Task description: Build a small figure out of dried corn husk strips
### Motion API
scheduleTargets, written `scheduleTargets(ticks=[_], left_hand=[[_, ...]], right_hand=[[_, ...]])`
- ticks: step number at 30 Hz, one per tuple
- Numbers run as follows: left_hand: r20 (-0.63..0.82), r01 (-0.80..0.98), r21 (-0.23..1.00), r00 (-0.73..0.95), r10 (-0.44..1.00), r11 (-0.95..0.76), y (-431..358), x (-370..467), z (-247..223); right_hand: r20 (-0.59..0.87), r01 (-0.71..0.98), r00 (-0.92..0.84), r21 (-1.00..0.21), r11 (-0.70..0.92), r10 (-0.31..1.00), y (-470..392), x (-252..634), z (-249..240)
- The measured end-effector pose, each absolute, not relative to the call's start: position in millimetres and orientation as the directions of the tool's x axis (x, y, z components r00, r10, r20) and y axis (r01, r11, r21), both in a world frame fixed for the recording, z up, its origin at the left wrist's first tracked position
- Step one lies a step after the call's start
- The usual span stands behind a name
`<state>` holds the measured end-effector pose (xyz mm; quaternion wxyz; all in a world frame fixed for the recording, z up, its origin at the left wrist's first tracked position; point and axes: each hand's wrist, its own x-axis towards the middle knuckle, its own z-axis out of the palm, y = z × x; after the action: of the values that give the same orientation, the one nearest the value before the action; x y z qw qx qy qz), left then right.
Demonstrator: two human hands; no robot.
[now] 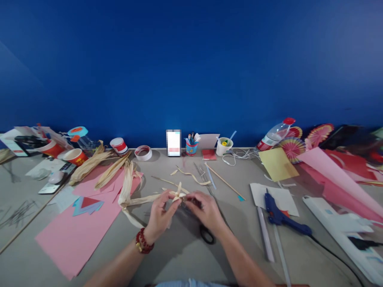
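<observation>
A small corn husk flower point(178, 194) with pale pointed petals stands between my two hands over the middle of the table. My left hand point(162, 213), with red beads at the wrist, pinches it from the left. The fingers of my right hand point(205, 209) are closed at its right side, by its base; whether they grip the flower or a thin stem is hidden. Scissors with black handles point(207, 234) lie partly under my right hand. Long dried corn husks point(127, 185) spread to the left, and one strip point(146, 199) reaches toward my left hand.
Pink paper sheets point(80, 239) cover the left side. A blue glue gun point(281, 217) rests at right near a white power strip point(338, 235). Thin wires point(203, 179) and a wooden stick point(224, 180) lie beyond my hands. Cups, tape point(143, 153) and a bottle point(275, 134) line the blue wall.
</observation>
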<state>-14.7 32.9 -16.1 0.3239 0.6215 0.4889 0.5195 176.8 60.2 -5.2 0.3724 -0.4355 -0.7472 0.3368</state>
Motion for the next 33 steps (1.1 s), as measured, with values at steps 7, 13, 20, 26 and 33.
scheduleTargets(ticks=[7, 13, 20, 26, 33], left_hand=[[0.231, 0.109, 0.970, -0.119, 0.966, -0.218, 33.0, -16.2, -30.1], [0.208, 0.070, 0.977, -0.124, 0.970, -0.201, 32.8, -15.9, -29.3], [0.197, 0.045, 0.980, -0.105, 0.975, -0.193, 32.8, -13.8, -25.4], [0.185, 0.020, 0.983, -0.106, 0.977, -0.184, 32.6, -13.0, -24.9], [0.197, 0.020, 0.980, -0.115, 0.974, -0.196, 33.2, -13.3, -26.0]], right_hand=[[0.157, 0.864, 0.002, -0.498, 0.077, 0.988, 91.2, 244.4, -9.5], [-0.104, 0.968, 0.041, -0.244, -0.066, 0.994, 92.0, 238.4, -7.1], [-0.134, 0.981, 0.009, -0.191, -0.034, 0.991, 91.0, 231.8, -2.8], [-0.139, 0.983, 0.003, -0.181, -0.029, 0.990, 90.2, 233.2, -3.4], [-0.131, 0.977, 0.038, -0.205, -0.065, 0.991, 90.6, 236.6, -6.6]])
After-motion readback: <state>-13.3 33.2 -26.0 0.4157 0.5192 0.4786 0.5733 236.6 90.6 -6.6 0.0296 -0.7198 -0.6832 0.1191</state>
